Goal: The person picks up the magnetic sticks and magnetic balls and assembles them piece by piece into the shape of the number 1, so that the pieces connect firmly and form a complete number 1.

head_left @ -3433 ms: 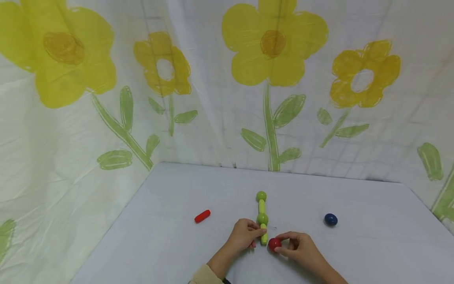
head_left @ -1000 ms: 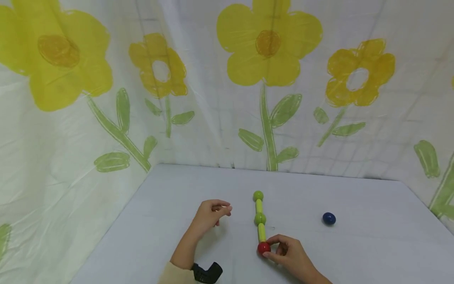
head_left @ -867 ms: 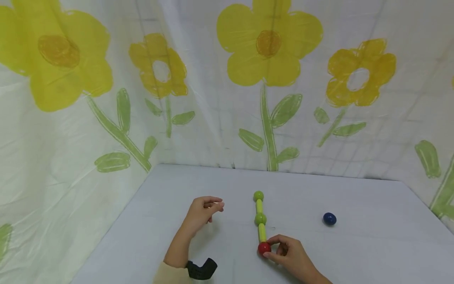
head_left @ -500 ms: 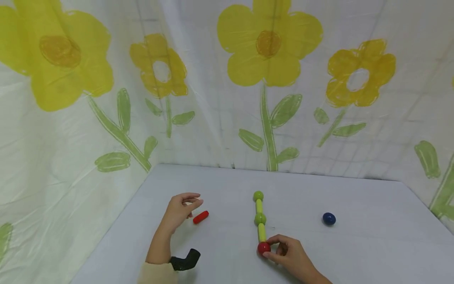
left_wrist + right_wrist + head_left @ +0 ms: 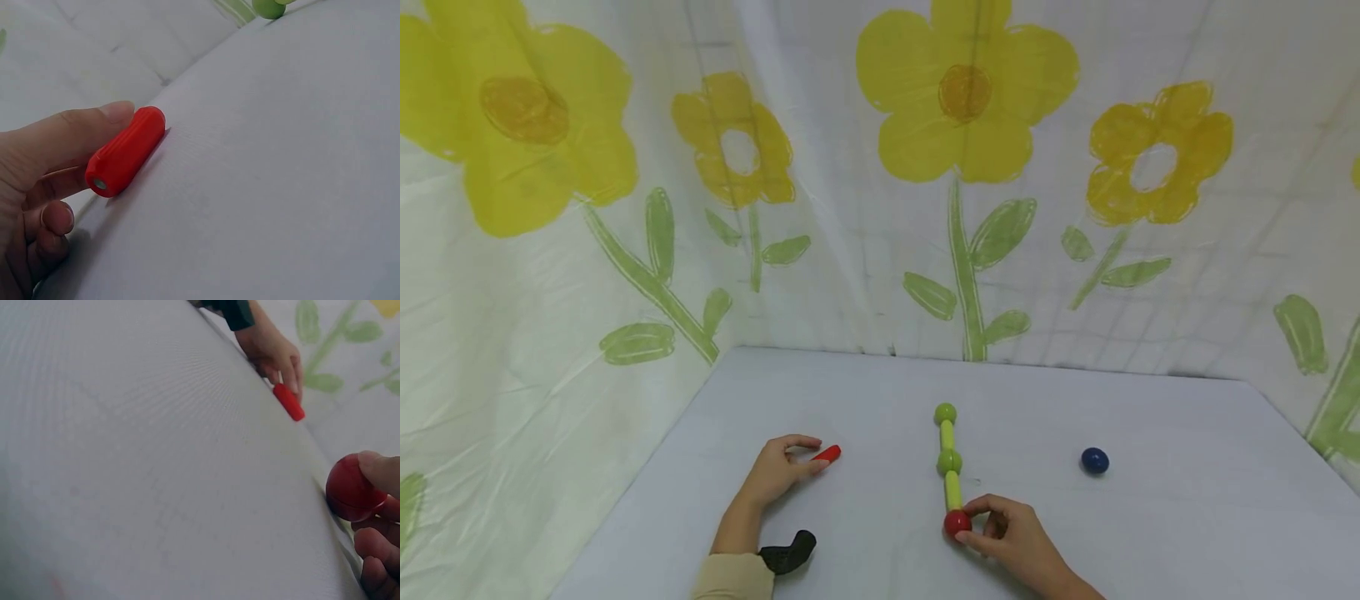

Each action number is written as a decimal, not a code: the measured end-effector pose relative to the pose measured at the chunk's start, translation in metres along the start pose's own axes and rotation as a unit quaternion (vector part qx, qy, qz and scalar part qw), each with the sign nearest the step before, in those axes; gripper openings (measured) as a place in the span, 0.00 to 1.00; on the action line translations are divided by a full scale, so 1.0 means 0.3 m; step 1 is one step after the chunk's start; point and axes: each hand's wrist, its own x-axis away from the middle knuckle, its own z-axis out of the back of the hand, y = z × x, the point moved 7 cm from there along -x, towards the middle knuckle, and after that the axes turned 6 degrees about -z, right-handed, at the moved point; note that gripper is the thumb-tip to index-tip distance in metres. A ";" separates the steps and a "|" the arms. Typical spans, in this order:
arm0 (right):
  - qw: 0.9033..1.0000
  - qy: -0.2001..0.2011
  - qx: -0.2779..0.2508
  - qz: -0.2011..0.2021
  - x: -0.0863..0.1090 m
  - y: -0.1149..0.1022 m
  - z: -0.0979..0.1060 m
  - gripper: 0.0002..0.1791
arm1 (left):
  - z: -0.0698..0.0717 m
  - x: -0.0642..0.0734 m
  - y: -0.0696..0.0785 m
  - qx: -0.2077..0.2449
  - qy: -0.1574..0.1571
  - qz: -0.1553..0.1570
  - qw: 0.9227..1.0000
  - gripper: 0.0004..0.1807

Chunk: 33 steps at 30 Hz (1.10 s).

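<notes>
On the left of the white table my left hand (image 5: 777, 472) pinches a short red magnetic stick (image 5: 128, 153) between thumb and fingers. A small metal disc shows in the stick's near end. My right hand (image 5: 1011, 533) holds a red ball (image 5: 957, 525) by thumb and index finger. That ball sits at the near end of a straight chain of yellow-green pieces. From the far end, the chain runs green ball (image 5: 945, 413), yellow-green stick (image 5: 947, 435), green ball (image 5: 950, 462), second yellow-green stick (image 5: 952, 490). The right wrist view shows the red ball close up.
A dark blue ball (image 5: 1094, 461) lies alone on the right of the white-covered table (image 5: 1187, 517). Behind the table's far edge hangs a pale curtain (image 5: 835, 275) printed with yellow flowers. A black band (image 5: 788, 553) is on the left wrist.
The red ball has moved left to the chain's near end. My left hand has left the chain, swung left, and lowered onto the red magnetic stick. My right hand stays on the red ball.
</notes>
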 end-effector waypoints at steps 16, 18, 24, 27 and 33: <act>1.000 0.005 0.003 -0.008 -0.001 0.005 -0.001 0.23 | -0.018 0.001 0.013 -0.021 -0.039 -0.028 0.999 0.22; 1.000 0.005 0.002 -0.009 -0.002 0.006 0.000 0.22 | -0.018 0.002 0.015 -0.028 -0.037 -0.028 0.999 0.22; 1.000 0.005 0.002 -0.007 -0.004 0.008 0.002 0.22 | -0.022 0.003 0.021 -0.056 -0.017 -0.022 0.998 0.20; 1.000 0.003 0.001 -0.002 -0.004 0.008 0.002 0.22 | -0.022 0.003 0.025 -0.067 -0.003 -0.016 0.998 0.19; 1.000 0.005 0.005 0.008 -0.008 0.006 0.003 0.21 | -0.023 0.002 0.030 -0.094 0.015 -0.021 0.995 0.18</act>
